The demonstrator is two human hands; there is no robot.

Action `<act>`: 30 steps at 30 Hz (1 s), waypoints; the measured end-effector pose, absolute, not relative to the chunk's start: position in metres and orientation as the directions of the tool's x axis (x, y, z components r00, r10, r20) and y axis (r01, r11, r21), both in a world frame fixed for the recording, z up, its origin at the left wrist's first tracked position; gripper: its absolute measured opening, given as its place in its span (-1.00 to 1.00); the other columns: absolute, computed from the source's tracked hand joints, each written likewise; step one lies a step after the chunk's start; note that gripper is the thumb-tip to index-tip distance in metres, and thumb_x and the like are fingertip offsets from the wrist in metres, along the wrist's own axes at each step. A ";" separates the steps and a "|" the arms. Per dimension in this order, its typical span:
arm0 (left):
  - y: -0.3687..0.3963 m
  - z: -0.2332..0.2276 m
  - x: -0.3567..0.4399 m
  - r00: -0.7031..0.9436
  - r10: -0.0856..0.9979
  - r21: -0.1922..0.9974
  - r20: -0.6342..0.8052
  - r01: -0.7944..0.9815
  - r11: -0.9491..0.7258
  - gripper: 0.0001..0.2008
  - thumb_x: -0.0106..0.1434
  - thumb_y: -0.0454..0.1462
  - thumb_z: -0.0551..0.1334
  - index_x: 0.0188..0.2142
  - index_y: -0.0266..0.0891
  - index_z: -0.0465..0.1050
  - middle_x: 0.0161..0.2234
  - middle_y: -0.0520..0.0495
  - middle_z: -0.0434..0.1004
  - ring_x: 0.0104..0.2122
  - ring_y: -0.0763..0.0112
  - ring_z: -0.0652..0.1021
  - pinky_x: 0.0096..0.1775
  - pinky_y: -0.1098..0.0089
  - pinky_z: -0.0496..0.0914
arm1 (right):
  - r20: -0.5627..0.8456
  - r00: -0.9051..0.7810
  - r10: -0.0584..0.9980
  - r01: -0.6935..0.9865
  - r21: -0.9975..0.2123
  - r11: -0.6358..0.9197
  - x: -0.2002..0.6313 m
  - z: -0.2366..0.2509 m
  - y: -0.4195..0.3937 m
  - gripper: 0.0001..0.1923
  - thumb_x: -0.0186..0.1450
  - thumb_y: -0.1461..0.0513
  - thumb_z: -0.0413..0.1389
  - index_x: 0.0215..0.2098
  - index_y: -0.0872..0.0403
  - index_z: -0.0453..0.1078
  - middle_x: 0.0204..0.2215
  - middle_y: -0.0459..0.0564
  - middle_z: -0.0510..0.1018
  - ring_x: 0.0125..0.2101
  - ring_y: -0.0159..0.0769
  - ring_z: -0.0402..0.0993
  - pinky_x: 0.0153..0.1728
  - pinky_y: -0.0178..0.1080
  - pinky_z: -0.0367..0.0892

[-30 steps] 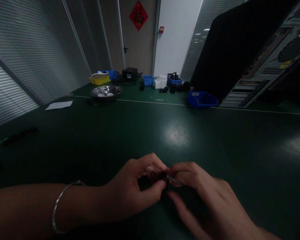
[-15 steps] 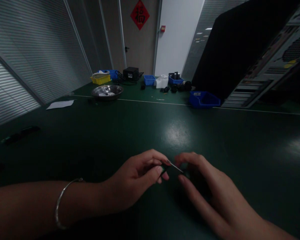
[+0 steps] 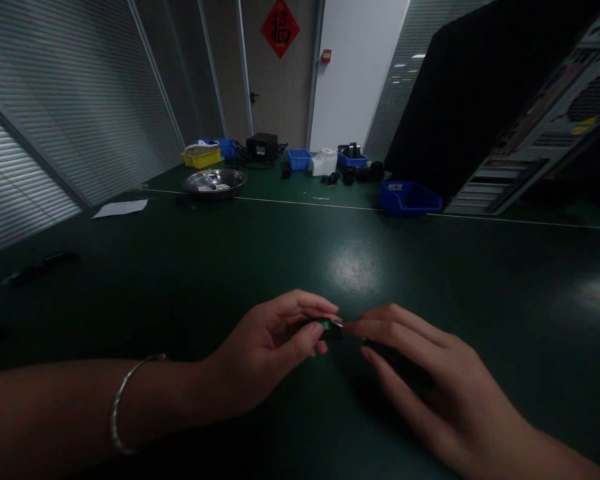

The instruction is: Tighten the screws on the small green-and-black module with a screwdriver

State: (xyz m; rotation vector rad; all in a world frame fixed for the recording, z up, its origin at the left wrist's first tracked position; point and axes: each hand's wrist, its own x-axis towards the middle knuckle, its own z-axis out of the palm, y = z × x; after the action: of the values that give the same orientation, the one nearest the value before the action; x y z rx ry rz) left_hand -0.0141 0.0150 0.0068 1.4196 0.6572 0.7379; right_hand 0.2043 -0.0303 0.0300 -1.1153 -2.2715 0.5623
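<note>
My left hand (image 3: 275, 350) is closed around a small black piece with green and pale markings (image 3: 333, 329), pinched between thumb and fingers. A bright thin edge shows at the piece's right end. Close to that end is my right hand (image 3: 443, 373), with its index fingertip almost at the piece; I cannot tell if they touch. The right thumb and fingers are curled towards each other, and a tiny bright spot shows between them. What the right hand holds is mostly hidden in shadow. Both hands are above the dark green table (image 3: 205, 267).
Dark objects (image 3: 43, 268) and a paper sheet (image 3: 121, 209) lie left. Further back stand a metal bowl (image 3: 215, 183), a yellow bin (image 3: 201, 157), a black box (image 3: 263, 147), a white part (image 3: 324, 162) and a blue bin (image 3: 410, 199). A large computer case (image 3: 460, 100) rises at right.
A thin silvery rod visible between my hands is now mostly hidden. My right fingers have straightened and reached left towards the piece. The left fingers have lifted slightly, showing more of it.
</note>
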 end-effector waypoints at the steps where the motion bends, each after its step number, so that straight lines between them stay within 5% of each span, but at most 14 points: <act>1: 0.015 0.008 -0.014 0.616 0.787 0.999 0.030 -0.044 -0.004 -0.77 0.35 -0.26 0.14 -0.03 -0.21 0.42 -0.15 -0.06 0.50 -0.28 0.49 0.50 -0.18 0.43 0.42 | 0.288 -0.509 0.811 0.590 -0.569 0.572 0.204 0.030 -0.031 -0.66 0.35 0.37 -0.03 0.05 -0.05 0.28 -0.17 -0.02 0.45 -0.24 -0.35 0.49 -0.30 -0.30 0.47; 12: 0.016 0.010 -0.017 0.593 0.786 0.954 0.174 0.096 -0.283 -0.79 0.27 -0.33 0.25 -0.09 -0.19 0.51 -0.12 -0.03 0.57 -0.10 0.38 0.54 -0.01 0.38 0.39 | 0.254 -0.526 0.811 0.585 -0.585 0.562 0.203 0.035 -0.032 -0.66 0.35 0.38 -0.05 0.04 -0.03 0.30 -0.18 0.00 0.45 -0.27 -0.33 0.49 -0.33 -0.29 0.46; 30: 0.015 0.009 -0.014 0.591 0.806 0.997 -0.027 -0.042 0.065 -0.76 0.21 -0.32 0.31 -0.11 -0.12 0.54 -0.24 0.02 0.61 -0.28 0.51 0.53 -0.21 0.50 0.40 | 0.319 -0.453 0.832 0.492 -0.689 0.532 0.199 0.034 -0.034 -0.70 0.34 0.39 0.00 -0.03 -0.06 0.32 -0.23 -0.09 0.50 -0.24 -0.37 0.49 -0.26 -0.34 0.47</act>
State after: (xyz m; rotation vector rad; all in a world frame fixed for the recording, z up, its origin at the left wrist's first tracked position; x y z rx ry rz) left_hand -0.0144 0.0153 0.0091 1.3655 0.7174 0.7308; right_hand 0.1990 -0.0344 0.0342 -1.0684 -2.1261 0.6807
